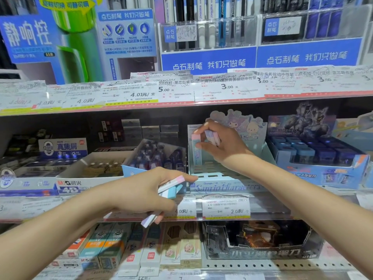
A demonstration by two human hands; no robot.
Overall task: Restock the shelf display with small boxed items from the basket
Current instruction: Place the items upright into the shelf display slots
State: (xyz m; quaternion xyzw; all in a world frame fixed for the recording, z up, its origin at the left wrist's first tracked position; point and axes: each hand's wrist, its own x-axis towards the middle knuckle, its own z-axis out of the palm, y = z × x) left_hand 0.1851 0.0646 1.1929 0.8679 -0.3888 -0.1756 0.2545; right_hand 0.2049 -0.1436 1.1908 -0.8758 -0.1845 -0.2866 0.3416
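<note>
Small pastel boxes [196, 150], pink at one end and pale blue along the body, are the goods being put into the light blue slotted display tray [210, 175] on the middle shelf [268, 207], near its front edge. One box stands upright in the tray's back left corner, its top pinched by the thumb and forefinger of the right hand [219, 143]. That same hand has two more boxes [213, 137] tucked under its curled fingers, pink and lilac ends showing. The tray's cardboard backing [248, 128] carries cartoon characters, and most of its slots look unfilled.

The left hand [145, 190] hovers in front of the shelf's front edge, just left of the tray, fingers curled round a bundle of the same boxes [171, 187]; one lilac box [149, 220] sticks out below the palm.

Left of the tray sits a tilted pale blue carton of dark red and purple items [157, 158]; to the right, a blue carton of small blue boxed goods [314, 154]. Price labels [226, 209] line the shelf's front edge beneath the tray.
</note>
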